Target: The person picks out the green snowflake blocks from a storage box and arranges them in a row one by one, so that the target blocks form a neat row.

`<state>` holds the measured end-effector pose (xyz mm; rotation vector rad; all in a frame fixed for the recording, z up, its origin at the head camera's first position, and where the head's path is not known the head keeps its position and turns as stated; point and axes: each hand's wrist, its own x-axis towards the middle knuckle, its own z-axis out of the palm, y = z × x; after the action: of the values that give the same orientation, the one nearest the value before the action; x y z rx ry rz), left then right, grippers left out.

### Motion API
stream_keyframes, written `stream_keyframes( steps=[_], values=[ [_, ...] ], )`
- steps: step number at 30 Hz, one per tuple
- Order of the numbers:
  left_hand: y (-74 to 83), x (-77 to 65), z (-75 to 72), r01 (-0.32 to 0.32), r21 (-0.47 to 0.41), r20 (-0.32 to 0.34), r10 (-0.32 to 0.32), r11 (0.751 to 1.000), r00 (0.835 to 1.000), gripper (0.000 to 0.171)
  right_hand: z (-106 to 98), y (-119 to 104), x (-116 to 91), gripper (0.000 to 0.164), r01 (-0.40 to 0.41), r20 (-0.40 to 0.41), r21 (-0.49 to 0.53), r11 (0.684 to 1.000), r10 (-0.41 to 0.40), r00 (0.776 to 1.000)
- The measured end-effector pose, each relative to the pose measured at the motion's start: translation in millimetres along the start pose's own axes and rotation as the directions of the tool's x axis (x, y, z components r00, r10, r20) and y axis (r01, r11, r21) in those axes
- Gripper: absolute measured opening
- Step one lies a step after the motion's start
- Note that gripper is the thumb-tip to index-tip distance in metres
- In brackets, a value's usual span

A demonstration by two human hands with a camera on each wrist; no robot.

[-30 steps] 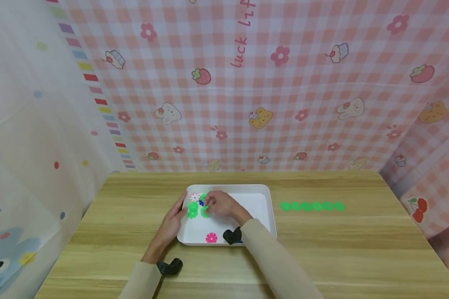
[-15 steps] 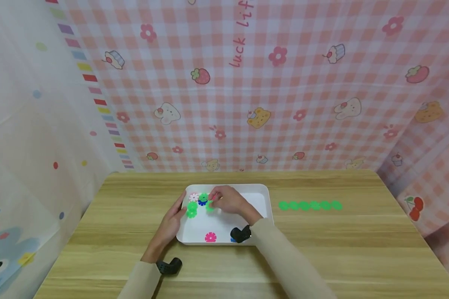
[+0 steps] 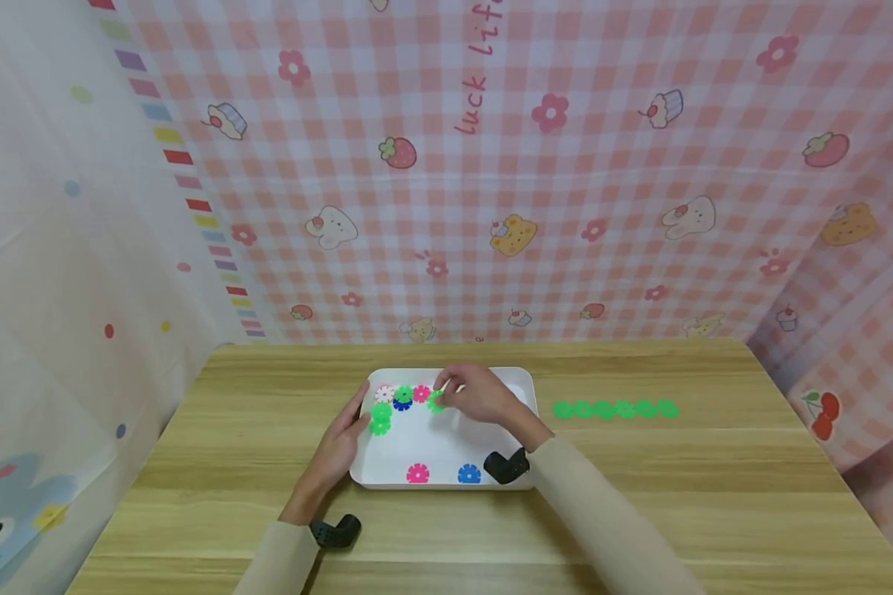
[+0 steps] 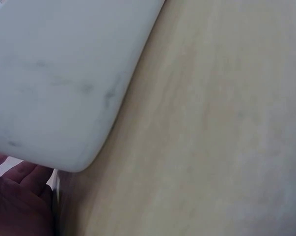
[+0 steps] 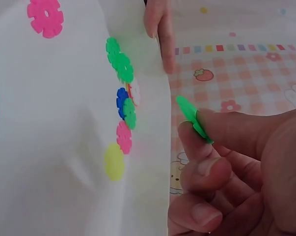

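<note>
My right hand (image 3: 479, 395) pinches a green snowflake disc (image 5: 194, 119) on edge between thumb and index finger, above the white tray (image 3: 446, 450). The other fingers curl in beneath. My left hand (image 3: 340, 442) grips the tray's left side, its thumb at the rim. Along the tray's far left lie a white-pink disc (image 3: 384, 393), a green disc (image 3: 403, 392) over a dark blue disc (image 3: 402, 405), a pink disc (image 3: 421, 393) and two overlapping green discs (image 3: 380, 417). A yellow disc (image 5: 114, 162) beyond the pink one shows in the right wrist view.
Inside the tray's near side lie another pink disc (image 3: 417, 473) and a blue disc (image 3: 470, 473). A row of several green discs (image 3: 615, 410) runs along the wooden table (image 3: 640, 487), right of the tray. A checked cloth (image 3: 446, 190) hangs behind the table.
My right hand has moved right across the tray with the green disc, uncovering the pink disc at the back and the blue one near the front. My left hand stays at the tray's side.
</note>
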<state>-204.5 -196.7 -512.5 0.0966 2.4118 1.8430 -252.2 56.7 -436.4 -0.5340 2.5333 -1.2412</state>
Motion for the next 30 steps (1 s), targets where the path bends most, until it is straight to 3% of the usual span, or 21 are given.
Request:
stream_keyframes(
  steps=[16,23,30],
  values=[
    [-3.6,0.2,0.0,0.010,-0.003,-0.001,-0.010,1.000,1.000,0.054,-41,23,-34,0.009,-0.024,-0.113,0.057,0.998,0.030,0.993],
    [-5.9,1.3,0.1,0.018,-0.008,-0.005,-0.018,1.000,1.000,0.054,-68,46,-55,0.015,-0.036,-0.176,0.084,0.996,0.051,0.983],
    [-5.8,0.1,-0.5,0.011,-0.011,-0.005,-0.011,1.000,1.000,0.054,-101,80,-79,0.022,-0.050,-0.227,0.174,0.983,0.089,0.970]
  ],
)
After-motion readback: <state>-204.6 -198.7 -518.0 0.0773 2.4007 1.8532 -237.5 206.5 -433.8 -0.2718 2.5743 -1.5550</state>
